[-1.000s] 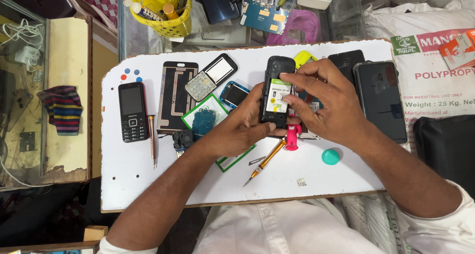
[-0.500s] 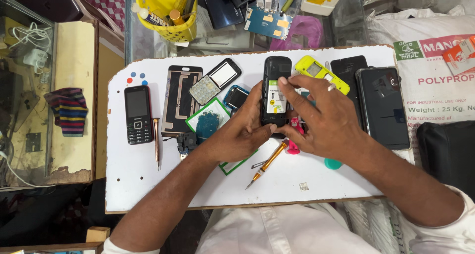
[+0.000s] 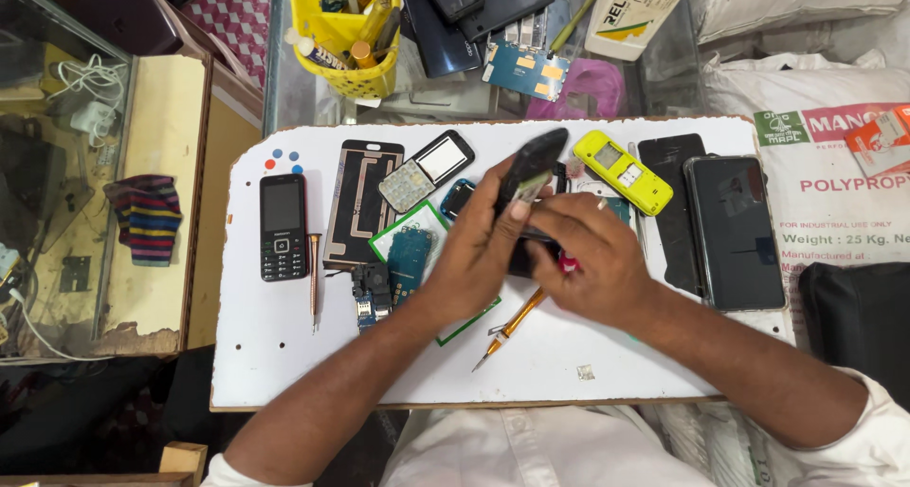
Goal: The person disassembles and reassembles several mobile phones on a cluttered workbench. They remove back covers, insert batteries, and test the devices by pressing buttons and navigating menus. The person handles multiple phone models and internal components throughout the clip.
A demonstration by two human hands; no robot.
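Note:
Over the middle of the white work board (image 3: 284, 354), both hands hold a black keypad phone (image 3: 531, 169) with its back off. My left hand (image 3: 479, 255) grips its lower body from the left, thumb on the open back. My right hand (image 3: 588, 259) closes on the phone's lower end from the right. The phone is tilted, top end pointing away from me. Under the hands lie a blue circuit board (image 3: 409, 257) on a green-edged mat and an orange-handled screwdriver (image 3: 512, 328).
On the board: a black keypad phone (image 3: 282, 226) at left, a thin copper screwdriver (image 3: 314, 283), a black frame panel (image 3: 358, 202), a keypad front cover (image 3: 427, 171), a yellow phone (image 3: 623, 171), two dark smartphones (image 3: 735, 231). A yellow tool basket (image 3: 353, 32) stands behind.
The phone has been turned from flat, open back up, to tilted on its side. My right hand dropped from its upper part to its lower end.

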